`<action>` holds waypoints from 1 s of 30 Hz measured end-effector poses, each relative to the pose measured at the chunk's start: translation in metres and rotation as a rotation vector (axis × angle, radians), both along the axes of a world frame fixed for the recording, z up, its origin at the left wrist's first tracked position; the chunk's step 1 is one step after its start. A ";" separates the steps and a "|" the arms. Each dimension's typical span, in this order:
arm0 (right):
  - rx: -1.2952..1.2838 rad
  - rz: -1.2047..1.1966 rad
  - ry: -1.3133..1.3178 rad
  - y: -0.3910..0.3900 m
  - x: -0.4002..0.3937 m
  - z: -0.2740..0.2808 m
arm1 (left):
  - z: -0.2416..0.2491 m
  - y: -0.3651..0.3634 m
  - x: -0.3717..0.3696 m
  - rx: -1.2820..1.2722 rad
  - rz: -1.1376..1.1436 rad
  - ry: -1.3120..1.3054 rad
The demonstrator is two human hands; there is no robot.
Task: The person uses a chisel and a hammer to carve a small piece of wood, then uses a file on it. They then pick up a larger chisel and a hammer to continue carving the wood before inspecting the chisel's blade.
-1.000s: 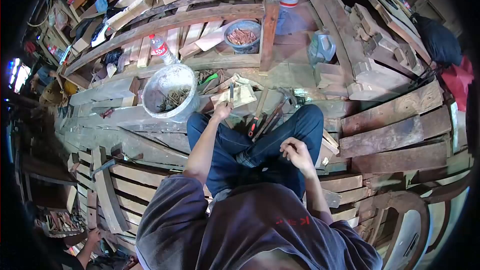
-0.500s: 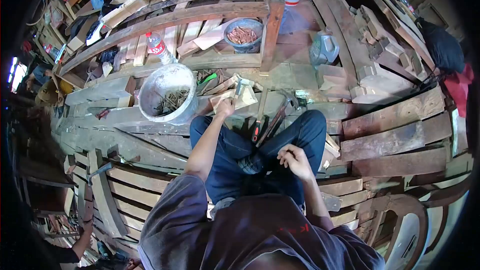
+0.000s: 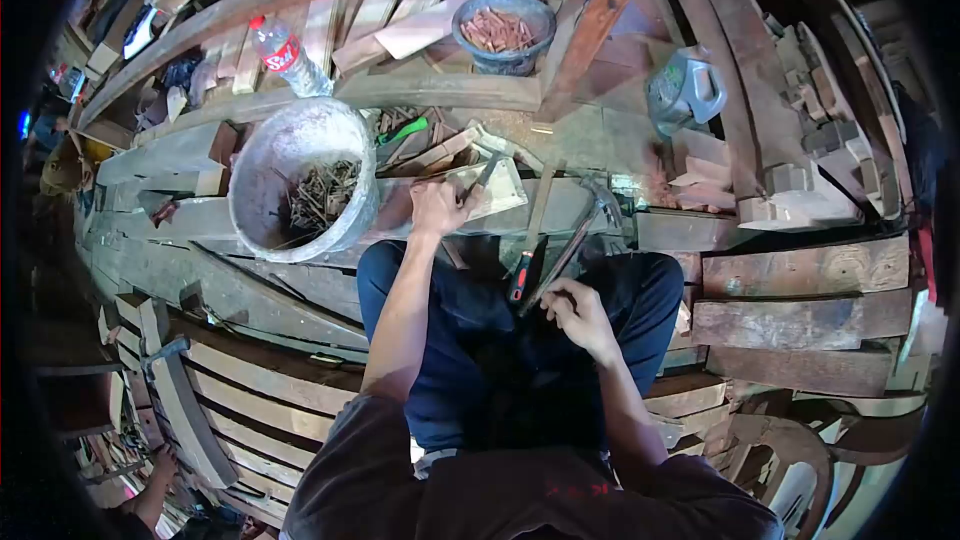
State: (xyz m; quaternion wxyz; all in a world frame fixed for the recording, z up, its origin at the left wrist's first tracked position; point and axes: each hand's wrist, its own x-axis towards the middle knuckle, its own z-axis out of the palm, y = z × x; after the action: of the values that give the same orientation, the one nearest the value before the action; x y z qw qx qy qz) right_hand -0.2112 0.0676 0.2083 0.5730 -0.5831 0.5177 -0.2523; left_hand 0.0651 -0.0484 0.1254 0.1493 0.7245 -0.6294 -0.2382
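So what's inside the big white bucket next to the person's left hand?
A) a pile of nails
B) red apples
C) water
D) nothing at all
A: the white bucket, just beside the left hand, holds a heap of dark, thin nails lying at its bottom, with no water or fruit to be seen in it.

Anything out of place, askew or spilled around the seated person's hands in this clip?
Nothing spilled. The clear plastic bottle with a red label lies tipped on its side among the wood slats. The left hand grips a thin tool on a pale wood block; the right hand is at the hammer handle. The white bucket stands upright.
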 end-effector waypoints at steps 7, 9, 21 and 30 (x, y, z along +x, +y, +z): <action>-0.389 -0.012 0.603 -0.064 0.051 -0.083 | -0.032 -0.010 -0.009 0.047 0.005 -0.016; -0.522 -0.064 0.867 -0.068 0.062 -0.115 | -0.040 -0.010 -0.006 -0.021 -0.003 0.018; -0.087 -0.099 0.862 -0.060 0.060 -0.161 | -0.035 -0.004 0.000 -0.217 -0.009 0.039; 0.284 -0.467 0.138 -0.058 0.065 -0.130 | -0.049 -0.013 0.001 -0.143 -0.028 0.241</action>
State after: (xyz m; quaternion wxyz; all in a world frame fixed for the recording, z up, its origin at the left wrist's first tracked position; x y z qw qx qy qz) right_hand -0.1459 0.0101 0.0780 0.5387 -0.3778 0.7061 -0.2619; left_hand 0.0663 -0.0615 0.0765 0.2717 0.6693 -0.6322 -0.2802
